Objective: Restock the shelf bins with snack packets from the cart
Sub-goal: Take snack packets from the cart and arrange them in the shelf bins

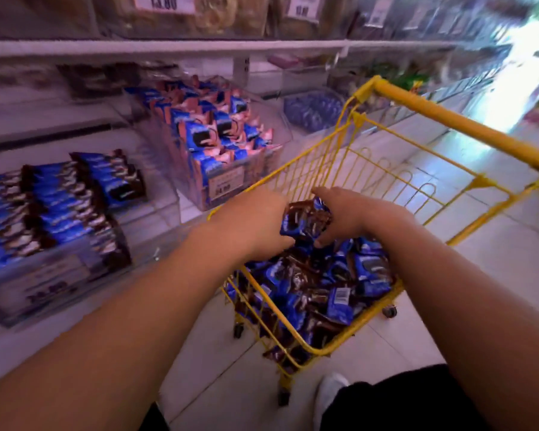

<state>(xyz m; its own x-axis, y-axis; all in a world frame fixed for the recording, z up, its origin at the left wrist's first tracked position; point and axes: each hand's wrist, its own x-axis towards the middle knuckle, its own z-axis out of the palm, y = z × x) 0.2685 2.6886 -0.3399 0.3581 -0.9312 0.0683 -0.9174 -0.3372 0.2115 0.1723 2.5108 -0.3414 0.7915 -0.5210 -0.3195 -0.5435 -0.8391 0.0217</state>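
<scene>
Reaching into the yellow wire cart [349,169], both hands meet over a bunch of snack packets [305,219] lifted just above the pile. The left hand [255,225] presses against the bunch from the shelf side; its fingers are hidden behind the hand and the packets, so I cannot tell how they lie. The right hand [352,216] curls round the other side, index finger stretched across the top and thumb hooked under the lower edge, fingers clamped on the packets. The held bunch is crumpled, and its long axis runs roughly from the top toward the person.

Below it, a loose heap of blue and brown packets [333,290] fills the near end of the cart, lying every way; 1 shows its barcode face up by the near right rim.

On the shelf [75,119] to the left, 1 clear bin [156,213] holds blue packets standing on edge in rows, and a second bin [246,169] toward the cart's far corner holds blue and pink packets stacked high, with a price label on its front. A third bin [315,110] of blue packets sits farther along. The cart's handle [455,122] runs diagonally at upper right. A white shoe [330,390] rests on the tiled floor [495,253] by the cart's near corner.
</scene>
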